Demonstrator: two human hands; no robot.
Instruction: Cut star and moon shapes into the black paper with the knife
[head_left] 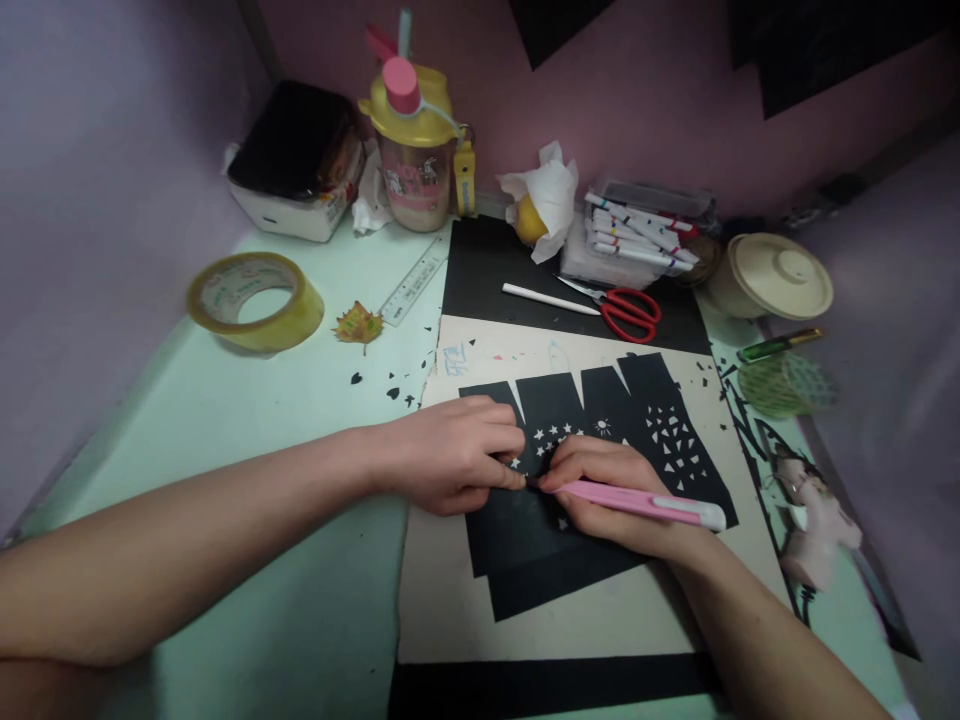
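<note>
A sheet of black paper (pixel 637 420) with small cut-out stars and triangles lies on a beige cutting board (pixel 465 590). My right hand (pixel 607 495) is closed around a pink craft knife (pixel 645 503), whose tip touches the black paper near the stars. My left hand (pixel 450 455) rests on the paper's left part with its fingers curled and pinched at the knife tip, pressing the sheet down.
Behind the board lie red scissors (pixel 630 310), a white pen (pixel 547 298), a box of markers (pixel 637 235), a lidded bowl (pixel 772 275), a ruler (pixel 414 282), a tape roll (pixel 251 300), a dried leaf (pixel 358 324) and a yellow bottle (pixel 416 150). Black paper scraps (pixel 394 392) dot the green table.
</note>
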